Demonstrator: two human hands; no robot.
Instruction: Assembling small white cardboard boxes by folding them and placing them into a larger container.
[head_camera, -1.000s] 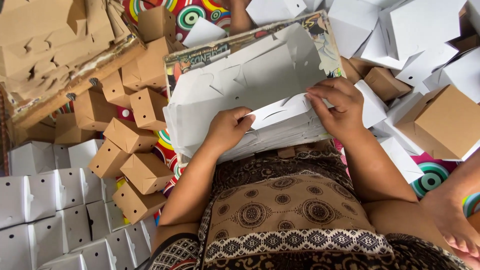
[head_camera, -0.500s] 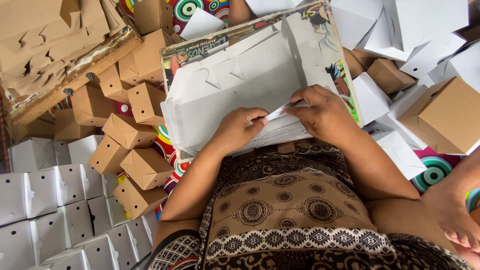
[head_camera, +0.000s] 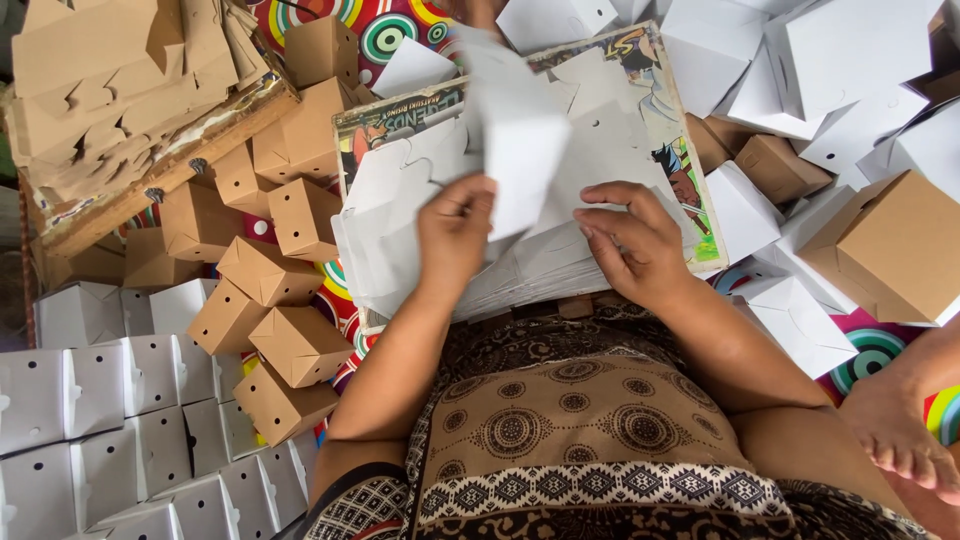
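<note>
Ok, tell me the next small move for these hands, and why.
Probably bring the right hand up to the white blank: the left hand alone lifts it, unfolded, while the right rests on the stack of flat white blanks.

White box blank (head_camera: 520, 140) motion-blurred, flat stack (head_camera: 400, 250) partly behind left hand (head_camera: 455, 235), foot (head_camera: 900, 425) edge-cropped

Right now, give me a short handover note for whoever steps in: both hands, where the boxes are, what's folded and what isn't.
Left hand: lifting one white blank off the stack.
Right hand: open, resting on the flat white stack on the picture board on the lap.
Done: folded brown boxes and white boxes on the left, more white ones on the right.
Left: the white stack, plus flat brown blanks top left.
</note>
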